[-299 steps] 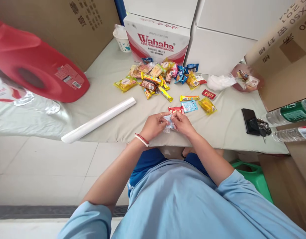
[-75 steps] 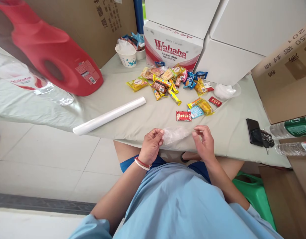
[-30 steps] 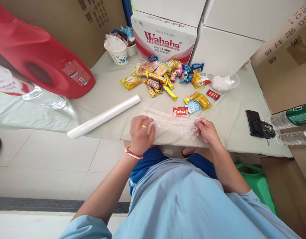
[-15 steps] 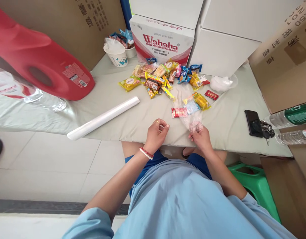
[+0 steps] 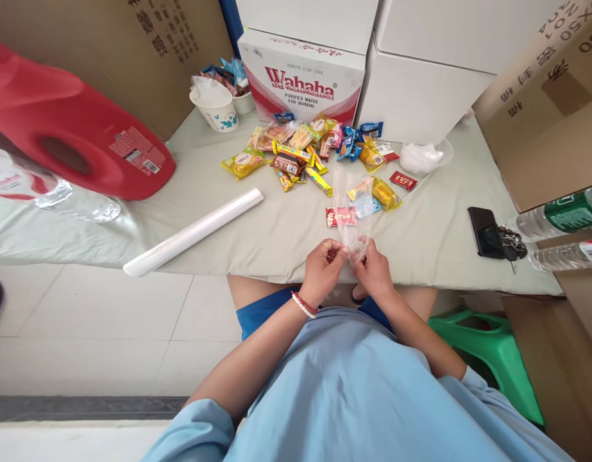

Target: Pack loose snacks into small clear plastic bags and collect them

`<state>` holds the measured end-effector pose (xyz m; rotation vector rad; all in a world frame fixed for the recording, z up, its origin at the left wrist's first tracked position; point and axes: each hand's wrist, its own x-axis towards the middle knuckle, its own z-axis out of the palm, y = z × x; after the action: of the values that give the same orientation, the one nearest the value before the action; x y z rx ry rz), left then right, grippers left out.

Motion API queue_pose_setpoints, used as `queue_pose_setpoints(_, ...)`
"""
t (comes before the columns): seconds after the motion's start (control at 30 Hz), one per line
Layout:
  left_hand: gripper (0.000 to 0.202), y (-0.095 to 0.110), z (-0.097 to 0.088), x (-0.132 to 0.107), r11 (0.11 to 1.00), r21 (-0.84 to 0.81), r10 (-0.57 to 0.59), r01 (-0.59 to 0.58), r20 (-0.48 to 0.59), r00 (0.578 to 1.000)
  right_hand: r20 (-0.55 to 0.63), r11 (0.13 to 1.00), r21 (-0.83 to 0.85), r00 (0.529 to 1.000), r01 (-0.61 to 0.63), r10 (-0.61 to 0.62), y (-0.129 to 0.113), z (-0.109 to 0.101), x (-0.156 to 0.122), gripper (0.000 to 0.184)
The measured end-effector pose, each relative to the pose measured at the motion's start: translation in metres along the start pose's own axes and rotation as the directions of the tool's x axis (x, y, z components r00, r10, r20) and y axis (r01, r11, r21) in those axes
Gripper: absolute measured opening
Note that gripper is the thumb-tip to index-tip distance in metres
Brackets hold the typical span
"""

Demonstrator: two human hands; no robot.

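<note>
My left hand [image 5: 323, 269] and my right hand [image 5: 372, 273] meet at the near edge of the table [image 5: 421, 244], both pinched on a thin clear plastic bag [image 5: 349, 212] that stands up between them. A red snack packet [image 5: 340, 217] and a light blue packet [image 5: 364, 205] lie just behind the bag. Farther back sits a heap of wrapped snacks [image 5: 300, 151]. A white roll of plastic bags [image 5: 194, 231] lies to the left of my hands.
A Wahaha carton [image 5: 300, 83] and white boxes stand at the back. A red jug [image 5: 74, 138] lies at the left, paper cups [image 5: 213, 109] behind. A phone with keys [image 5: 490, 234] and water bottles [image 5: 560, 221] are at the right. A green stool [image 5: 488, 346] stands below.
My left hand has moved right to join my right hand on the clear bag. The bag, stretched flat between both hands a second ago, now stands upright.
</note>
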<state>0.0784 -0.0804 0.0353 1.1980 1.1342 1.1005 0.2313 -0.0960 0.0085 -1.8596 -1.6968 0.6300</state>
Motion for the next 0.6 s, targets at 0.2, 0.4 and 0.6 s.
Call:
queue_pose_setpoints(0.2, 0.037, 0.002, 0.003, -0.005, 0.992, 0.096, 0.088, -0.083, -0.052, 0.995, -0.021, 1.0, -0.019, 1.0, 0.005, -0.006, 0.005, 0.001, -0.003, 0.051)
queue_pose_setpoints(0.4, 0.012, -0.001, 0.009, -0.001, 0.995, 0.089, 0.061, -0.054, -0.075, 0.995, -0.007, 0.998, -0.067, 1.0, 0.012, -0.012, 0.002, 0.002, -0.002, 0.053)
queue_pose_setpoints(0.6, 0.029, -0.005, -0.01, 0.01, 0.865, -0.425, -0.333, 0.267, -0.089, 0.939, 0.048, 0.99, 0.106, 0.995, -0.093, 0.088, 0.002, -0.003, -0.001, 0.051)
